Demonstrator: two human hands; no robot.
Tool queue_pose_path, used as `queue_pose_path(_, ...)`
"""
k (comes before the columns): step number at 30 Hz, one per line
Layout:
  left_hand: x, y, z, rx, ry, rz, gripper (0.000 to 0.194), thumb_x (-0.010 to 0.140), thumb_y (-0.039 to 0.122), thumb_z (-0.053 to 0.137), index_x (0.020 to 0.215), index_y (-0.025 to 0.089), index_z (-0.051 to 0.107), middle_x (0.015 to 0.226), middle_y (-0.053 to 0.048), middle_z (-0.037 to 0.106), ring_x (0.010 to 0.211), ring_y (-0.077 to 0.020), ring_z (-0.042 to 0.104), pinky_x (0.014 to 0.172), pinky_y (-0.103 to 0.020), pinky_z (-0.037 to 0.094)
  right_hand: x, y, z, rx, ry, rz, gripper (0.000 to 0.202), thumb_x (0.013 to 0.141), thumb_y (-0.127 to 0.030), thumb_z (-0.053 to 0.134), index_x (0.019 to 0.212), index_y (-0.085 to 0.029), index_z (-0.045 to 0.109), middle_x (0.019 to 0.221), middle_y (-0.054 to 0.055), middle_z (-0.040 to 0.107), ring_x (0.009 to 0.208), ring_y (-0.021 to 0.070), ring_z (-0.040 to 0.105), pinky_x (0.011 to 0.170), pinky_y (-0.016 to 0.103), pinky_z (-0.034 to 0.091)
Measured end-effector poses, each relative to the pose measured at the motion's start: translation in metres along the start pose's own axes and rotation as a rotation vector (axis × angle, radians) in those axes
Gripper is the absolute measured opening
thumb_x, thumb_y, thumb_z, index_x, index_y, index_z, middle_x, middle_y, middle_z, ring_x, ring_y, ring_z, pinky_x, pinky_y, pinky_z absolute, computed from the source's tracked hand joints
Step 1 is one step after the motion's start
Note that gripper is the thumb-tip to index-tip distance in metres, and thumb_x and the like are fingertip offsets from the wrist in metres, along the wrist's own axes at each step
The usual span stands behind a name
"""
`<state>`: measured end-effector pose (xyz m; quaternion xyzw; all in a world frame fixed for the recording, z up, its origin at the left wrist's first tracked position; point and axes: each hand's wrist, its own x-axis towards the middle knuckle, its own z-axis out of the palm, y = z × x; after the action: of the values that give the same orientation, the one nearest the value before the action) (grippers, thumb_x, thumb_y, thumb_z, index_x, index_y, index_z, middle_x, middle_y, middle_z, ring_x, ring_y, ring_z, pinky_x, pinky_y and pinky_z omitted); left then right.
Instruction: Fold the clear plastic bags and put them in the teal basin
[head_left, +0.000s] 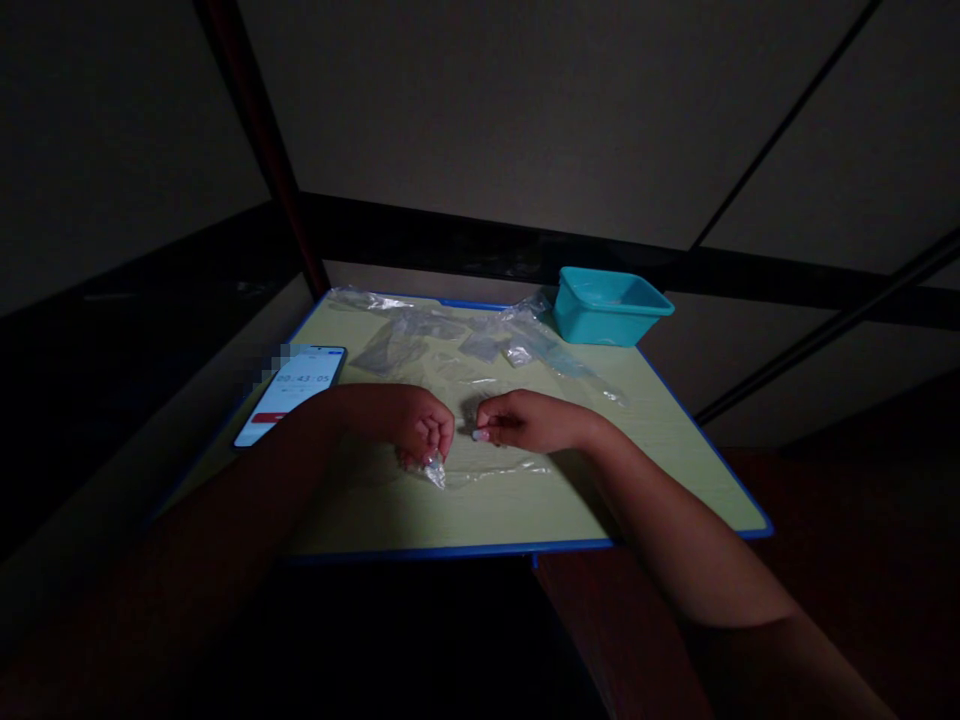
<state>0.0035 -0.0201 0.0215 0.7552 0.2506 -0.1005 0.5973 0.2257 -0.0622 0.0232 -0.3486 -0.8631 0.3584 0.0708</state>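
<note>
My left hand (429, 425) is closed with its fingers curled, and a crumpled bit of clear plastic film (436, 474) pokes out below the fingertips. Just to the right, my right hand (529, 421) is held in a pinch, thumb against fingers. A pale spot shows at its tip; whether that is a nail or something held, I cannot tell. A thin transparent plastic sheet (517, 468) lies on the tabletop under and between both hands. Beyond them, crumpled clear plastic pieces (394, 343) are spread over the back half of the table.
The small yellowish table (465, 525) has a blue edge. A turquoise plastic basket (611, 325) stands at its back right corner. On the left lies a phone (304, 378) with a lit timer screen. Wall panels rise close behind, and the room is dim.
</note>
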Motion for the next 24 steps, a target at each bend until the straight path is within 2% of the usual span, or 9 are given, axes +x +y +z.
queue_pose_path(4, 0.006, -0.002, 0.003, 0.035, 0.127, 0.087, 0.018, 0.070, 0.021, 0.063, 0.086, 0.014, 0.060, 0.069, 0.003, 0.060, 0.061, -0.0099, 0.053, 0.059, -0.021, 0.040, -0.001, -0.002, 0.000, 0.026, -0.056, 0.024, 0.022, 0.086, -0.029, 0.049, 0.076, -0.012, 0.058, 0.059, -0.004, 0.049, 0.054, 0.0076, 0.040, 0.054, 0.020, 0.031)
queue_pose_path(8, 0.012, 0.000, 0.008, 0.110, 0.228, 0.190, 0.015, 0.069, 0.018, 0.063, 0.082, 0.012, 0.058, 0.070, 0.003, 0.056, 0.067, -0.0098, 0.051, 0.063, -0.021, 0.039, -0.004, -0.007, 0.000, 0.205, -0.017, -0.040, 0.027, 0.086, -0.035, 0.050, 0.079, -0.011, 0.059, 0.059, -0.003, 0.050, 0.054, 0.0077, 0.044, 0.054, 0.019, 0.035)
queue_pose_path(11, 0.016, 0.001, 0.011, 0.141, 0.288, 0.224, 0.011, 0.070, 0.017, 0.061, 0.079, 0.011, 0.057, 0.072, 0.002, 0.057, 0.070, -0.0110, 0.052, 0.065, -0.022, 0.039, -0.005, -0.012, 0.002, 0.297, 0.007, -0.135, 0.024, 0.085, -0.034, 0.054, 0.087, -0.011, 0.061, 0.072, 0.000, 0.057, 0.062, 0.0081, 0.049, 0.060, 0.020, 0.039)
queue_pose_path(14, 0.020, -0.002, 0.013, 0.178, 0.359, 0.260, 0.007, 0.073, 0.014, 0.056, 0.079, 0.011, 0.058, 0.073, 0.001, 0.058, 0.070, -0.0110, 0.052, 0.063, -0.021, 0.038, -0.003, -0.015, 0.007, 0.271, -0.053, -0.170, 0.025, 0.085, -0.029, 0.054, 0.101, -0.012, 0.063, 0.085, 0.003, 0.062, 0.067, 0.0078, 0.052, 0.065, 0.021, 0.042)
queue_pose_path(18, 0.026, -0.009, 0.015, 0.152, 0.399, 0.314, 0.013, 0.071, 0.011, 0.054, 0.083, 0.012, 0.057, 0.073, 0.002, 0.059, 0.070, -0.0110, 0.054, 0.062, -0.021, 0.040, -0.002, -0.012, 0.012, 0.239, -0.181, -0.083, 0.035, 0.087, -0.027, 0.051, 0.118, -0.014, 0.060, 0.075, 0.000, 0.062, 0.050, 0.0043, 0.047, 0.054, 0.018, 0.041)
queue_pose_path(24, 0.024, -0.008, 0.015, 0.233, 0.399, 0.315, 0.017, 0.069, 0.009, 0.053, 0.084, 0.014, 0.058, 0.070, 0.004, 0.056, 0.065, -0.0093, 0.051, 0.057, -0.019, 0.038, -0.004, -0.014, 0.010, 0.168, -0.201, -0.039, 0.037, 0.088, -0.024, 0.050, 0.124, -0.017, 0.057, 0.059, -0.004, 0.055, 0.044, 0.0038, 0.041, 0.050, 0.017, 0.038)
